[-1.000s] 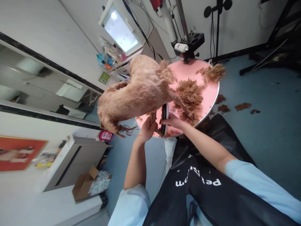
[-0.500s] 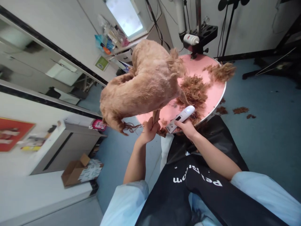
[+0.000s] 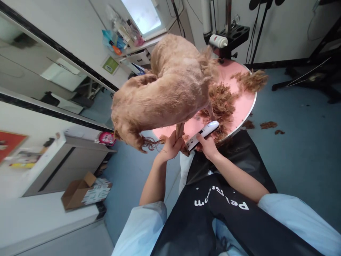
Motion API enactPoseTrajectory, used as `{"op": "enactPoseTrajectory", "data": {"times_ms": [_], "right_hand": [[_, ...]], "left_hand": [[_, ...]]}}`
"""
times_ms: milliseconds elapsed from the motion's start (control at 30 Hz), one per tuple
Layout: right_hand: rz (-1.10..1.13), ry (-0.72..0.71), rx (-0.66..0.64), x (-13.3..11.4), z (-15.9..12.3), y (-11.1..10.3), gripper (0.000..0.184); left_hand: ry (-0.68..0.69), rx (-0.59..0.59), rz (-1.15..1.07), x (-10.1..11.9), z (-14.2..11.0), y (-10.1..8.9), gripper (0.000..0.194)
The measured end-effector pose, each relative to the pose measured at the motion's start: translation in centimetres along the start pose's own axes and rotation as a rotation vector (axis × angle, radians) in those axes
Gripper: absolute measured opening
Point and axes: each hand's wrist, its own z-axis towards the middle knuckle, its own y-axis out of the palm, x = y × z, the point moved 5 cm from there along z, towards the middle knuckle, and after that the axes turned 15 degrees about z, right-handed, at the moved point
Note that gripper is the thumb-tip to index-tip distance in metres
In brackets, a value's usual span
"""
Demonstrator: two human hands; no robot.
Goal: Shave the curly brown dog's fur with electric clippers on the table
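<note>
A tan, partly shorn dog [image 3: 165,92] stands on a round pink grooming table [image 3: 243,103]. My left hand [image 3: 170,147] is closed round the dog's lower leg [image 3: 179,131] at the table's near edge. My right hand [image 3: 207,145] grips a white electric clipper [image 3: 202,131], its head pointing down-left toward the paw beside my left hand. Clumps of cut reddish fur [image 3: 221,101] lie on the table behind the dog.
A black tool holder with a white bottle [image 3: 218,41] is clamped on a pole at the table's far side. Fur scraps [image 3: 268,125] dot the blue floor. A cardboard box [image 3: 85,190] and a cabinet [image 3: 61,160] stand at left. I wear a black apron [image 3: 226,213].
My right hand turned the clipper from upright against the leg to slanted, drew it out to the right, then brought it back closer to the paw. My left hand kept hold of the leg.
</note>
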Motion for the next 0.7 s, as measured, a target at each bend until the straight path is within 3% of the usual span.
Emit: {"op": "enactPoseTrajectory", "data": {"times_ms": [233, 367, 500, 700], "right_hand": [[0.148, 0.034, 0.013, 0.6, -1.1, -1.0, 0.057], [0.169, -0.109, 0.138, -0.4, -1.3, -2.7, 0.053], [0.208, -0.042, 0.070, -0.9, -1.2, -2.7, 0.052], [0.151, -0.133, 0.168, -2.8, -0.9, -3.3, 0.042]], "left_hand": [[-0.003, 0.023, -0.002, -0.1, 0.1, 0.0, 0.017], [-0.032, 0.001, -0.032, -0.5, 0.1, 0.2, 0.016], [-0.049, -0.007, -0.104, -0.9, 0.3, 0.5, 0.019], [0.010, -0.043, -0.159, -0.7, 0.7, 1.3, 0.018]]}}
